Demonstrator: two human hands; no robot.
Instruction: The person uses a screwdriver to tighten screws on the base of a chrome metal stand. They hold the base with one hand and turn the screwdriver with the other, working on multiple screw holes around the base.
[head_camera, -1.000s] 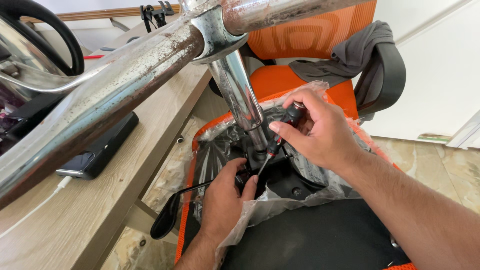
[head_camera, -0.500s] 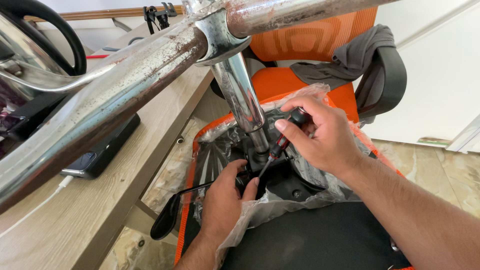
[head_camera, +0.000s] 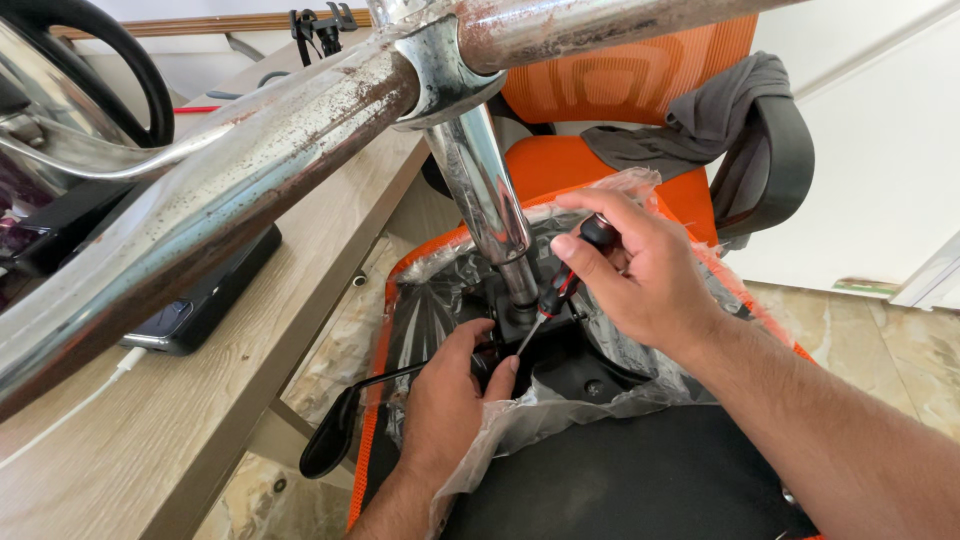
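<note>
Head view shows the right hand (head_camera: 645, 275), fingers pinching a black-and-red screwdriver (head_camera: 560, 290) whose thin tip angles down beside the chrome column (head_camera: 485, 190) at the upturned chair's black base plate (head_camera: 560, 365), while the left hand (head_camera: 445, 400) curls its fingers against that mechanism.

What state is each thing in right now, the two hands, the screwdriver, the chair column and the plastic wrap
right hand: gripping the screwdriver handle.
screwdriver: tilted, tip down at the column's foot.
left hand: resting on the black mechanism by the tip.
chrome column: upright, rust-spotted.
plastic wrap: crumpled, pulled open around the mechanism.
black lever: sticking out sideways.
grey cloth: draped over the orange chair.
</note>
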